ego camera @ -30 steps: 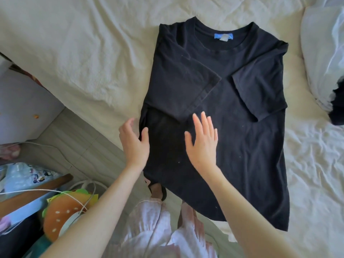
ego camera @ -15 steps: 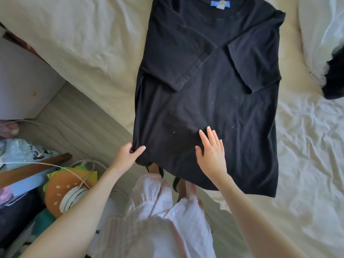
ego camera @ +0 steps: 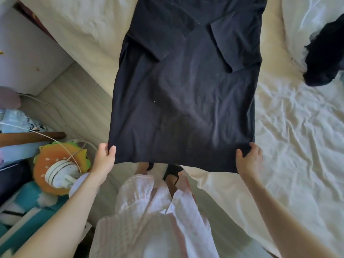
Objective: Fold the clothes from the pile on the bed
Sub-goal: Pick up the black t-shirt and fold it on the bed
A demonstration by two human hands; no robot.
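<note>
A black T-shirt [ego camera: 186, 94] lies spread on the cream bed sheet [ego camera: 290, 127], both short sleeves folded in over its chest; its collar is out of frame at the top. The hem hangs over the bed's near corner. My left hand [ego camera: 103, 157] pinches the hem's left corner, thumb on top. My right hand [ego camera: 248, 157] grips the hem's right corner, fingers curled round the cloth. The hem is stretched between both hands.
A heap of white and black clothes [ego camera: 320, 53] sits at the bed's right edge. On the floor at left lie a burger-shaped cushion [ego camera: 55, 164], a white round device with cables [ego camera: 59, 174] and a pale cabinet [ego camera: 28, 53].
Both hands slid down the shirt from its middle to the hem. The left took the left corner first, then the right moved out and gripped the right corner. The view tilted down.
</note>
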